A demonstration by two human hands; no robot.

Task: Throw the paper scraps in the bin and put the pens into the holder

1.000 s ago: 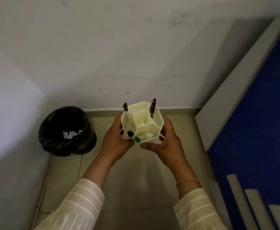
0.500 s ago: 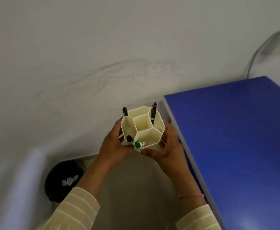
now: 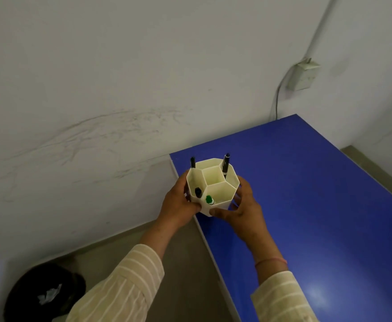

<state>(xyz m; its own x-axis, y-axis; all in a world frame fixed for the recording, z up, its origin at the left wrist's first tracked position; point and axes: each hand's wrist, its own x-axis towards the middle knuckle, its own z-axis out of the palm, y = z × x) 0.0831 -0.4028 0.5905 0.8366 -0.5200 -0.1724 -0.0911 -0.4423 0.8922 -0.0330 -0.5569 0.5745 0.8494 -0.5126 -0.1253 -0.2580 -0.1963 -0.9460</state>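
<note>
Fingers of both hands wrap the lower half of the pen holder (image 3: 213,187), so its base and whatever lies under it are hidden, and it cannot be told whether it rests on the blue table (image 3: 306,205) or is held just above it. The bin (image 3: 25,296) sits at the bottom left corner, partly cut off by the frame edge and by the left sleeve (image 3: 125,284); a crumpled paper scrap (image 3: 50,296) shows pale inside its black liner, though its shape is hard to make out. The left hand (image 3: 178,205) is closed around the holder's left side and the right hand (image 3: 243,212) around its right and front, thumbs meeting low on the near wall (both grips are snug against the plastic). The holder stands upright over the table's near left edge, close to the corner by the wall (image 3: 120,89). Beyond it the blue top runs wide and bare toward the right and far edges. A wall socket (image 3: 303,75) with a cable hangs above the far corner. The holder is cream, with a honeycomb of cells: a black pen (image 3: 192,162) stands at the far left, another black pen (image 3: 225,163) at the far right, a black-capped marker (image 3: 198,192) and a green-capped marker (image 3: 209,200) in the near cells, and the centre cell open.
</note>
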